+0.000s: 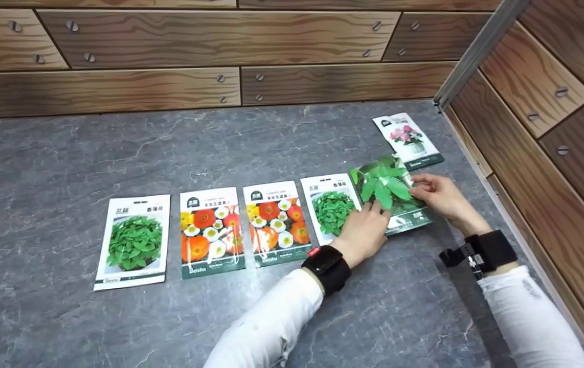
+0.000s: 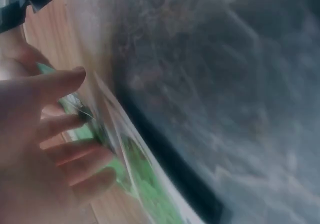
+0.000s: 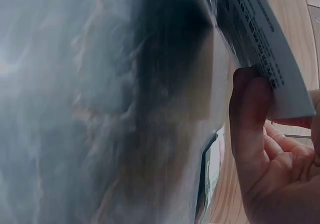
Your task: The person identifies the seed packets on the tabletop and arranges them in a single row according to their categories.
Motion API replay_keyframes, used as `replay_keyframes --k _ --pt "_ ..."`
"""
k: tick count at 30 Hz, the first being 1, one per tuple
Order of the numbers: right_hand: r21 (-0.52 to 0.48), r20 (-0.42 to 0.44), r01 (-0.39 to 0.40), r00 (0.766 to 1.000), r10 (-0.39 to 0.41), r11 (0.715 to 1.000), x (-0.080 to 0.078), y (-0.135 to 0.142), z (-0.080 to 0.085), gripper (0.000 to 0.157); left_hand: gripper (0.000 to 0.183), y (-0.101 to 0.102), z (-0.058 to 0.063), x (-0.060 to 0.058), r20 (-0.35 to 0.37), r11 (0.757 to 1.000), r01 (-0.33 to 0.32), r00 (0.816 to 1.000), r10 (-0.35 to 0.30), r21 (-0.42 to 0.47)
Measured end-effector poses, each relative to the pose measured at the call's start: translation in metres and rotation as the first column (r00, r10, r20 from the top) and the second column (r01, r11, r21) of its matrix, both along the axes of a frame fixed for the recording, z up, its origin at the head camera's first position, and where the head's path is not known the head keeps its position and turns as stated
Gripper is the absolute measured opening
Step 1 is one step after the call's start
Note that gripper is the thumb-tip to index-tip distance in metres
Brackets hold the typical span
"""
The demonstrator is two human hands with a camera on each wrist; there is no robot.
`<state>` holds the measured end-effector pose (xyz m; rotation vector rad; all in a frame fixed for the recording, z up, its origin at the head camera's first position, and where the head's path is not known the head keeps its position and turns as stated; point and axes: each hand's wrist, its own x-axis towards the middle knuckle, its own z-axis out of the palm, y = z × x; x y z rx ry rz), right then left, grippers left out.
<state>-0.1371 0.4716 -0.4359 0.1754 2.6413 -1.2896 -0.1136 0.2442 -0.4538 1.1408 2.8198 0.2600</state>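
A seed packet with a large green leaf picture [image 1: 385,185] lies at the right end of a row of packets. My right hand [image 1: 440,198] pinches its right edge. In the right wrist view the thumb [image 3: 252,96] lies against the packet's printed back [image 3: 257,38], which is tilted up from the table. Fingertips of my left hand [image 1: 366,230] rest on the same packet's lower left part, fingers loosely extended in the left wrist view. Just left of it, partly covered by this hand, is a mint seed packet [image 1: 330,204].
Further left lie two packets with orange and white flowers [image 1: 211,232] [image 1: 277,222] and another mint packet [image 1: 135,243]. Behind the leaf packet is a pink-flower packet [image 1: 408,140]. Wood-patterned walls [image 1: 210,38] border the grey marbled table [image 1: 251,148] at the back and right.
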Motion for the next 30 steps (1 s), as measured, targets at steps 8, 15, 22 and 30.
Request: replay_keyframes --k 8,15,22,30 --pt "0.198 -0.042 -0.006 0.999 0.015 0.980 -0.002 -0.005 -0.002 0.052 0.043 0.006 -0.003 0.002 -0.059 0.999 -0.003 0.998 0.001 -0.034" --pt "0.406 -0.099 -0.013 0.993 0.058 0.914 -0.001 -0.012 -0.007 0.059 0.042 0.010 -0.004 0.006 -0.103 0.993 -0.008 0.995 -0.004 -0.115" --pt "0.482 -0.104 -0.028 0.991 0.089 0.876 0.004 -0.016 -0.013 0.058 0.035 0.011 -0.006 0.008 -0.074 0.993 0.006 0.997 -0.014 -0.114" --pt "0.583 -0.115 -0.030 0.986 0.119 0.812 0.008 -0.021 -0.014 0.058 0.029 0.011 -0.008 0.008 -0.089 0.996 0.006 0.996 -0.014 -0.092"
